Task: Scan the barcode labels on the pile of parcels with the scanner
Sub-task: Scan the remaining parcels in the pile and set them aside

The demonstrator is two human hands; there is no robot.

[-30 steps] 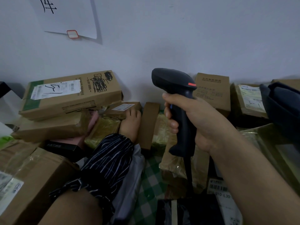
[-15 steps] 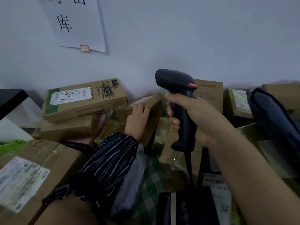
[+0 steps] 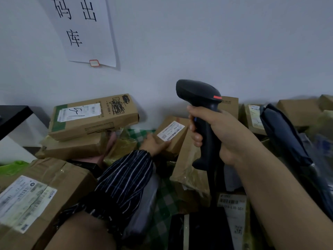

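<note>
Head | right grip wraps scanner | left grip holds labelled parcel just left of scanner

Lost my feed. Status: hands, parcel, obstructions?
Right hand grips scanner. Left hand holds small parcel, label facing up. Label unobstructed.

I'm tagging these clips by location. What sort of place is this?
Probably a courier parcel storeroom: labelled cardboard parcels piled against the wall, one small parcel held by the left hand; a barcode scanner in the right hand; a handwritten paper notice above.
</note>
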